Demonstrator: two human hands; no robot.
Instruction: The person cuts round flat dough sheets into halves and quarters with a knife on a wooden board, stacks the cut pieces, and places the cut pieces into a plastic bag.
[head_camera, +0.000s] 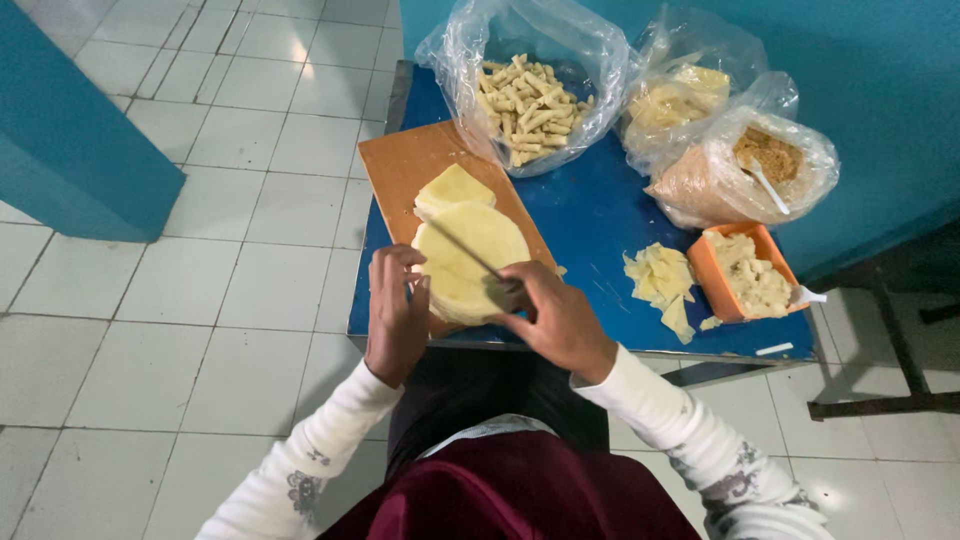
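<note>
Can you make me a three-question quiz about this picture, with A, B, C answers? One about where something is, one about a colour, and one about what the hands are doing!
1. Where does the round stack of thin dough sheets lie?
A. on the wooden cutting board
B. on the floor
C. in a bag

2. What colour is the small tub of filling?
A. green
B. orange
C. black

3. What does the right hand hold?
A. a cup
B. nothing
C. a knife

Answers: 1 A, the stack rests on the board. 2 B, its walls are orange. 3 C, its fingers grip the handle and the blade lies across the stack, while the left hand steadies the stack's edge.
</note>
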